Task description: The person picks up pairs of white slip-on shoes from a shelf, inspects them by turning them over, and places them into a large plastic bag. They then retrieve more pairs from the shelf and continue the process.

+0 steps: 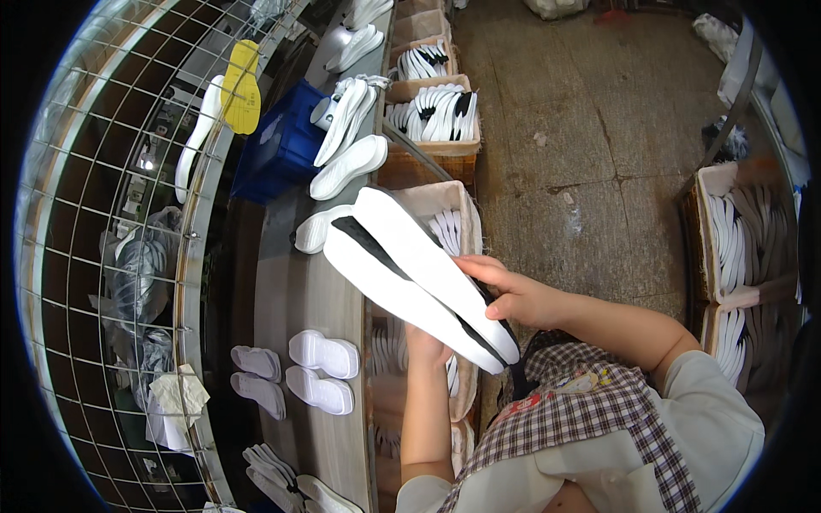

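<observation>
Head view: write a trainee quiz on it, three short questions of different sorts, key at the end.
1. Which hand is partly hidden beneath the held soles, with none of its fingertips showing?
2. True or false: the yellow sole shows to the left of the held soles in the picture.
3. Pick one. The pattern on the apron is mainly:
A) polka dots
B) checks
C) zigzags

Key:
1. Left hand
2. True
3. B
</observation>
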Available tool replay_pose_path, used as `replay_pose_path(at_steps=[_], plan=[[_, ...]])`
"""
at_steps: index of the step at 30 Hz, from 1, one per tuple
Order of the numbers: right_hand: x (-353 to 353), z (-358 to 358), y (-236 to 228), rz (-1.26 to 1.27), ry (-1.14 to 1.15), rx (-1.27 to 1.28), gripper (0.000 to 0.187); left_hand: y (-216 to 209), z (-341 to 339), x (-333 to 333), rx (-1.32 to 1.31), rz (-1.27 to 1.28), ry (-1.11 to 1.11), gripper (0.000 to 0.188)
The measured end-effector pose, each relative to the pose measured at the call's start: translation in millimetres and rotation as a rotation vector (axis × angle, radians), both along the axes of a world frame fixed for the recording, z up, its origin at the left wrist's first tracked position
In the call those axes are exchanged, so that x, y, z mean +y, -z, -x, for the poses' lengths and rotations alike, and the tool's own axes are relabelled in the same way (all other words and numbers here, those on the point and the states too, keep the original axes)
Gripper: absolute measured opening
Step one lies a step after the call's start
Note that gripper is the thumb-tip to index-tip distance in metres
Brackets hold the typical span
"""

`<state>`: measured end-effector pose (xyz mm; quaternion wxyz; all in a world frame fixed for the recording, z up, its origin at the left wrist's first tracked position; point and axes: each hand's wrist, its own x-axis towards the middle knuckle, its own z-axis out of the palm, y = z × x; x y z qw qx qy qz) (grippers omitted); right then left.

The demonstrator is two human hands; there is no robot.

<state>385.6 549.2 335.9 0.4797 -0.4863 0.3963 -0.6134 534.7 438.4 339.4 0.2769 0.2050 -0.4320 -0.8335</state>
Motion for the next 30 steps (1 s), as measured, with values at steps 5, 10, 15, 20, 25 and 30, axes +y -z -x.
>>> replay_pose_path(at_steps=[5, 10, 15, 20, 25, 30], plan=[[2, 0, -1, 0.041, -0.026, -0.046, 0.088, -4, 1, 3, -0.030, 0.038, -0.102, 0.038], [5, 1, -1, 0.045, -0.049, -0.065, 0.090, 2, -3, 3, -0.056, 0.051, -0.151, 0.038], [7, 0, -3, 0.035, -0.028, -0.073, 0.087, 7, -9, 1, -0.047, 0.228, -0.093, 0.042], [14, 6, -4, 0.066, 0.105, 0.323, 0.083, 9, -12, -1, -0.034, 0.197, -0.146, 0.050], [17, 5, 0, 0.104, 0.135, 0.403, 0.080, 15, -16, -4, -0.181, 0.409, -0.157, 0.053], [18, 5, 5, 0.114, 0.128, 0.412, 0.075, 27, -25, -14, -0.318, 0.669, -0.127, 0.058]])
